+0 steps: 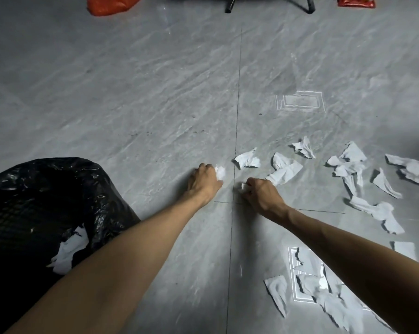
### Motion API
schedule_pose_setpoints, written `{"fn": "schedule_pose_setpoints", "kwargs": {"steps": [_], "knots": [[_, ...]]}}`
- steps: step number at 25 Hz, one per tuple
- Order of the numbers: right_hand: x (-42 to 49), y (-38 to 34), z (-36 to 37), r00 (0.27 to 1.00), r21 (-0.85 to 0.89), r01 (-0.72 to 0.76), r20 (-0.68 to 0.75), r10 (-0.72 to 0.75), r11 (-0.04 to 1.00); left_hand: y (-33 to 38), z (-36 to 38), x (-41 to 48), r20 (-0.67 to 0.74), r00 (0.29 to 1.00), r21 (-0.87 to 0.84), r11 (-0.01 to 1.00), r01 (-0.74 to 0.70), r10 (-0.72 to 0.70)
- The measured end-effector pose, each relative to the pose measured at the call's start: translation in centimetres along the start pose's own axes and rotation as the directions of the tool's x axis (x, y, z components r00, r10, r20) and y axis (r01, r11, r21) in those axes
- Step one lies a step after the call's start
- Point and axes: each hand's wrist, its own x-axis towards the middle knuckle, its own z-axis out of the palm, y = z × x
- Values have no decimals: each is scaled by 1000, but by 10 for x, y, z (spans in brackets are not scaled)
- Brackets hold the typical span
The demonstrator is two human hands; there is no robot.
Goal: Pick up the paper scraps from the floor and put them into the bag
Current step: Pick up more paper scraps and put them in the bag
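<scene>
**Lin:** Head view, far left first: what's that dark mass?

**Oren:** The black bag (46, 201), lining a mesh bin whose lattice shows through the plastic. A white scrap in the bag (68, 254) lies by its near rim. The bag's left side is cut off by the frame edge, and its inside is too dark to read.

**Lin:** And the left hand?

**Oren:** The left hand (203, 180) is down at the grey tiled floor (131, 92), fingers curled closed around a small white crumpled scrap (220, 172) that pokes out past the knuckles. How much paper is inside the fist, I can't tell.

**Lin:** The right one?

**Oren:** The right hand (261, 194) sits just right of the tile seam, also closed, pinching a small white piece (244, 186) at the fingertips. A larger folded scrap (284, 173) touches or lies just behind its knuckles; whether the hand grips that too is hidden.

**Lin:** Further right?

**Oren:** Loose paper scraps (348, 165) are scattered over the floor from the seam to the right edge, with more torn pieces (324, 292) near the right forearm, partly covered by it. One long scrap (411, 168) is clipped by the frame.

**Lin:** Anything at the top?

**Oren:** An orange plastic bag (109, 3) upper left, dark stand legs (230, 4) in the middle, and a red packet (355, 1) upper right, all cut off.
</scene>
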Motion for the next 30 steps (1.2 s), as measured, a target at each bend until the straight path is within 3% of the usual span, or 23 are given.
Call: {"fn": "schedule_pose_setpoints", "kwargs": {"steps": [4, 8, 11, 14, 18, 20, 21, 23, 24, 25, 27, 29, 30], "knots": [[0, -2, -1, 999, 53, -32, -1, 33, 998, -3, -1, -9, 22, 1000, -2, 1000, -6, 6], [-2, -20, -1, 994, 213, -106, 45, 98, 971, 14, -65, -33, 40, 999, -275, 961, -8, 20], [-6, -66, -2, 983, 446, -170, 143, 118, 879, 1, -150, -75, -108, 989, -385, 912, -138, 104], [-11, -137, -18, 983, 673, -151, 177, 42, 724, -46, -217, -129, -295, 952, -373, 908, -192, 80], [-24, -238, -45, 970, 895, -23, 127, -207, 445, -134, -233, -178, -326, 933, -291, 955, 52, -150], [-33, -281, -45, 923, 918, 18, 136, -359, 396, -173, -222, -191, -243, 933, -226, 951, 212, -266], [-39, -300, -41, 886, 905, 36, 167, -432, 423, -190, -215, -196, -191, 929, -197, 940, 279, -316], [-48, -329, -29, 785, 770, 139, 299, -543, 623, -211, -208, -204, -124, 909, -183, 909, 373, -398], [-49, -337, -23, 733, 617, 264, 371, -570, 741, -220, -206, -205, -116, 895, -201, 893, 403, -431], [-49, -341, -16, 693, 442, 413, 414, -590, 796, -225, -207, -205, -137, 881, -222, 881, 418, -453], [-49, -346, -8, 707, 196, 609, 305, -638, 769, -231, -212, -205, -217, 856, -252, 874, 415, -469], [-46, -338, -5, 774, 84, 624, 66, -629, 777, -227, -217, -201, -264, 845, -294, 873, 388, -465], [-44, -333, -2, 815, -1, 579, 24, -579, 815, -223, -219, -200, -273, 847, -311, 875, 372, -457]]}}
